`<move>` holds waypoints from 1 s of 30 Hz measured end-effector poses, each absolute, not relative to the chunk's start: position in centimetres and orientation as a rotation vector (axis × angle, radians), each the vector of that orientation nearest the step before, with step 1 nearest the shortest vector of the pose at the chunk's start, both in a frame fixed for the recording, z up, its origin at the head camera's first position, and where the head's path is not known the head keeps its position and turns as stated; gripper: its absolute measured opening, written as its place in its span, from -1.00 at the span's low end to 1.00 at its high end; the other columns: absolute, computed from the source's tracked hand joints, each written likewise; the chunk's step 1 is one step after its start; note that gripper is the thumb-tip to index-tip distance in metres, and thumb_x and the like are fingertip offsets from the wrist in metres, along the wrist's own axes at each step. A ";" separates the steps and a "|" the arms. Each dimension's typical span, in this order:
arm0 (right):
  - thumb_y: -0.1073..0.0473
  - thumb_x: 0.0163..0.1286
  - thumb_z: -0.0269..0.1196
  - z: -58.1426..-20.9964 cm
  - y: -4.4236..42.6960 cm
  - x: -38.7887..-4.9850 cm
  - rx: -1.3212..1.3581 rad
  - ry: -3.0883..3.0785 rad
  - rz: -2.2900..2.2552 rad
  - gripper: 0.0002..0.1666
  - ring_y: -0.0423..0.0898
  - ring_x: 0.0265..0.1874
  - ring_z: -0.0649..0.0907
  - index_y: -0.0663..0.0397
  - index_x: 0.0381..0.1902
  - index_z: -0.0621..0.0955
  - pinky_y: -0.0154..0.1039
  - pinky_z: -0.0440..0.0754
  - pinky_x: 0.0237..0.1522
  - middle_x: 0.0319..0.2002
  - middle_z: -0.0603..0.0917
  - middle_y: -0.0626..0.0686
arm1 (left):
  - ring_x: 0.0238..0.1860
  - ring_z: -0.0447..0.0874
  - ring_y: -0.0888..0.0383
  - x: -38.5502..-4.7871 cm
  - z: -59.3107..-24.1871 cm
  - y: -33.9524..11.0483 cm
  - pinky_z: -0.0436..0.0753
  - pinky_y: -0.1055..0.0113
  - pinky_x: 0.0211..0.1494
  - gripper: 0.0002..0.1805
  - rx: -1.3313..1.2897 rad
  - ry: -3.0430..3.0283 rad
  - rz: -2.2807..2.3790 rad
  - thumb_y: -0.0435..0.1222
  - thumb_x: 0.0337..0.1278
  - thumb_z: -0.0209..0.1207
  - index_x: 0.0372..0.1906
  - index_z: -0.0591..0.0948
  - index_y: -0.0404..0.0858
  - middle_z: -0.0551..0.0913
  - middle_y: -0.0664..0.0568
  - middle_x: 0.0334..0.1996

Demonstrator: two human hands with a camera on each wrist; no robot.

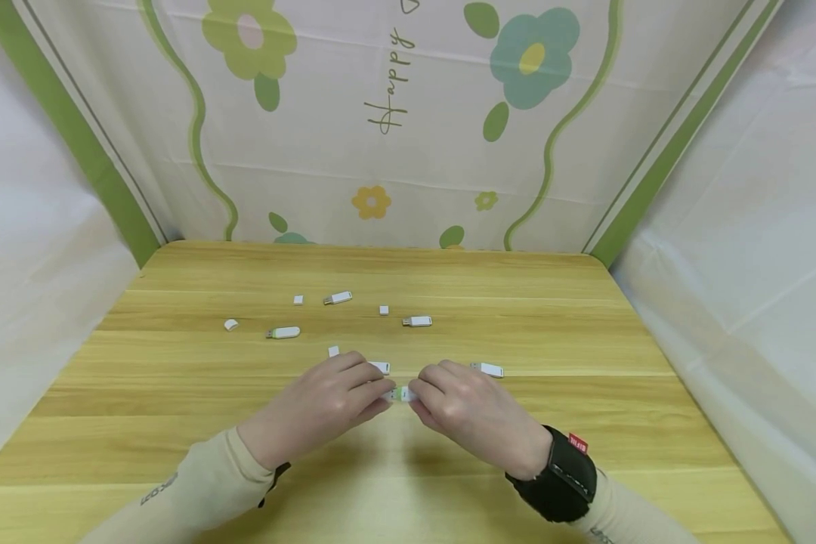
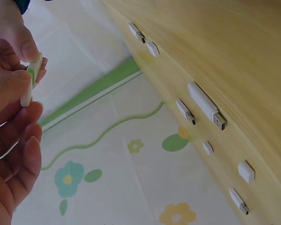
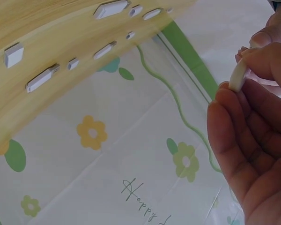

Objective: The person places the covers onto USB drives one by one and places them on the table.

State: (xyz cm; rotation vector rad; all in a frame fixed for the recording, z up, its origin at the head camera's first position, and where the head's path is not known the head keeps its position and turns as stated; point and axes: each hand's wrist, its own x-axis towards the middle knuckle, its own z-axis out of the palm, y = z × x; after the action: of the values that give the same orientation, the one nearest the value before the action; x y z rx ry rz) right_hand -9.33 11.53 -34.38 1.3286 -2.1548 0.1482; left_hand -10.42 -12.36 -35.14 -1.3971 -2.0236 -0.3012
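Observation:
Both hands meet over the near middle of the table around a small white USB flash drive (image 1: pixel 405 394) with a green band. My right hand (image 1: pixel 479 412) pinches the drive's white body (image 3: pixel 239 76) between thumb and fingers. At its other end, my left hand (image 1: pixel 329 400) pinches a white cap (image 2: pixel 25 96) with thumb and forefinger. The green band shows between the two hands, and the fingertips hide part of both pieces. Just beyond the hands lie a white USB drive (image 1: pixel 381 368) and a loose cap (image 1: pixel 333 351). Another drive (image 1: pixel 487 370) lies past the right hand.
Farther back on the wooden table (image 1: pixel 551 302) lie more uncapped drives: one with a green band (image 1: pixel 284 332), one at the back (image 1: pixel 338 298) and one right of centre (image 1: pixel 418 321). Loose caps (image 1: pixel 298 300) lie near them. A flowered curtain (image 1: pixel 421 166) hangs behind the table.

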 end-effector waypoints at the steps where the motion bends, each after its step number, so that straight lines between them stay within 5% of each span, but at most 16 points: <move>1: 0.28 0.12 0.47 -34.4 11.5 -9.3 1.329 -2.153 0.146 -0.82 -0.21 -0.47 0.57 0.15 -0.31 0.69 -0.46 0.55 -0.41 -0.40 0.60 -0.05 | -0.25 0.60 0.14 -10.4 -35.1 -12.3 0.60 0.44 -0.14 -0.75 -1.398 -2.024 -0.305 -0.32 -0.02 0.46 -0.21 0.71 -0.30 0.67 0.06 -0.30; 30: 0.28 0.13 0.47 -34.1 11.4 -9.2 1.322 -2.147 0.110 -0.83 -0.21 -0.50 0.53 0.15 -0.35 0.67 -0.49 0.51 -0.45 -0.41 0.59 -0.04 | -0.28 0.58 0.16 -10.5 -35.2 -12.0 0.58 0.47 -0.18 -0.75 -1.395 -2.021 -0.297 -0.32 -0.05 0.48 -0.24 0.70 -0.32 0.65 0.06 -0.33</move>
State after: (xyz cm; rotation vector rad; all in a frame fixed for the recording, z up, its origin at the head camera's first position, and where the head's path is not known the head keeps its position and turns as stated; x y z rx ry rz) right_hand -9.15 11.37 -34.15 1.3222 -2.1470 0.1101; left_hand -10.53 -11.99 -35.23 -1.3947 -2.0209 -0.2966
